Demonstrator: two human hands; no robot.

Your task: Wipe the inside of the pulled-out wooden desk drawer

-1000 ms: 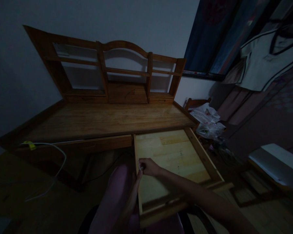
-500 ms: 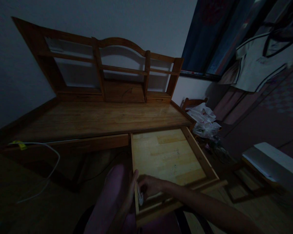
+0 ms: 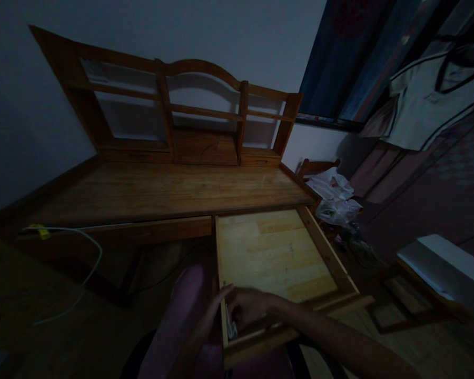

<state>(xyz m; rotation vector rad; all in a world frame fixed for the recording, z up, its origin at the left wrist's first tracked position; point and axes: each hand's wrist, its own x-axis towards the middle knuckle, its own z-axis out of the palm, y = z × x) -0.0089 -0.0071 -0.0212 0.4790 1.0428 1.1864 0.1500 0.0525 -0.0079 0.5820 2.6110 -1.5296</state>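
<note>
A pale wooden drawer (image 3: 274, 252) is pulled out of the desk (image 3: 174, 189) over my lap. My right hand (image 3: 247, 308) reaches into its near left corner, fingers closed on a crumpled white cloth or tissue (image 3: 231, 325); which of the two I cannot tell. That white piece lies against the inside of the drawer's left wall. Outside the same wall is my left hand (image 3: 215, 310), with its thumb over the rim, holding the drawer's side. Its other fingers are mostly hidden in the dark.
A wooden shelf unit (image 3: 205, 113) stands at the back of the desk. From the left front edge hangs a white cable (image 3: 98, 258) with a yellow tag. White plastic bags (image 3: 332, 192) rest on a chair at right, near a low stool (image 3: 403, 295) bearing a white box (image 3: 442, 266).
My left thumb has come down over the drawer's rim. My right hand and the white cloth or tissue have shifted slightly toward the near left corner. The whole view has moved a little.
</note>
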